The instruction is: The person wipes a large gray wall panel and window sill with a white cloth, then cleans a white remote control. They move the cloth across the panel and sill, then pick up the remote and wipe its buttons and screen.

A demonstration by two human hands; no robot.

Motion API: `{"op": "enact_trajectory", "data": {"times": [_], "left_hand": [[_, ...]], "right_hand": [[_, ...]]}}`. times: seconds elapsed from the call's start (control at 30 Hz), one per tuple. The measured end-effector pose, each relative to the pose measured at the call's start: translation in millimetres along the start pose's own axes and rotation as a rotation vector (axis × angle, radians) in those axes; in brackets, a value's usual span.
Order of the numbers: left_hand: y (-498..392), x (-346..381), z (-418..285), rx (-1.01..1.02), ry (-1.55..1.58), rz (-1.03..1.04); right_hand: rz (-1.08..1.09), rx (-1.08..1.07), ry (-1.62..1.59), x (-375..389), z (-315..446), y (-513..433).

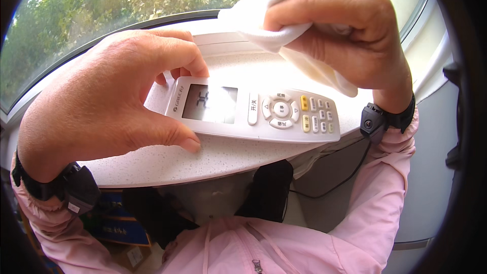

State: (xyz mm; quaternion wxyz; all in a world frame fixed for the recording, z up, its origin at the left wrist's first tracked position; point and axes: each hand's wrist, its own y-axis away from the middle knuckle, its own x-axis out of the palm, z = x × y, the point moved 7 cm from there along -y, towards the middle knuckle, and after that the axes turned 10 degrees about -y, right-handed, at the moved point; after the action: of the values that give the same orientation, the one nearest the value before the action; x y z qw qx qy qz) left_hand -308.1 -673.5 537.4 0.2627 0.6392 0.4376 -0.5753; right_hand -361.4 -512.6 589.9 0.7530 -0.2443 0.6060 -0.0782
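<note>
A white Gree air-conditioner remote control (247, 135) lies face up on a speckled white windowsill (159, 165), its button end near the sill's front edge. My left hand (102, 91) grips the display end, thumb along the near side and fingers at the far side. Dark digits show on the remote's grey display (222, 106). Above and beyond the buttons, my right hand (342, 26) pinches a bunched white cloth (253, 17). A loose fold of the cloth hangs below that hand, apart from the remote as far as I can tell.
A window (125, 3) with shrubs outside borders the sill's far side. Both wrists wear strapped black devices; a black cable (335, 186) runs from the right one. Blue boxes (121, 232) and a cardboard box (133, 257) stand low at the left. A grey panel (418, 167) is at the right.
</note>
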Motion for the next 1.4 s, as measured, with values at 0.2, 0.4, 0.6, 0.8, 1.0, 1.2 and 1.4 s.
{"op": "enact_trajectory", "data": {"times": [0.2,0.4,0.6,0.8,1.0,1.2,1.4], "left_hand": [[0,0,0,0.021,0.030,0.008],[1,0,0,-0.004,0.009,0.012],[3,-2,-2,-0.013,-0.021,0.008],[1,-1,0,0.027,-0.013,0.000],[0,-4,-1,0.079,-0.035,-0.064],[6,-22,-8,0.124,-0.342,-0.381],[6,-24,-17,0.145,-0.474,-0.424]], "right_hand": [[0.151,-0.034,-0.064,20,6,7],[0.262,0.041,-0.131,14,6,12],[0.053,0.076,-0.094,-11,-1,9],[0.225,0.008,-0.110,19,8,7],[0.174,0.187,-0.149,1,-1,9],[-0.329,0.049,-0.455,-29,-30,20],[-0.338,-0.083,-0.136,-18,-8,22]]}}
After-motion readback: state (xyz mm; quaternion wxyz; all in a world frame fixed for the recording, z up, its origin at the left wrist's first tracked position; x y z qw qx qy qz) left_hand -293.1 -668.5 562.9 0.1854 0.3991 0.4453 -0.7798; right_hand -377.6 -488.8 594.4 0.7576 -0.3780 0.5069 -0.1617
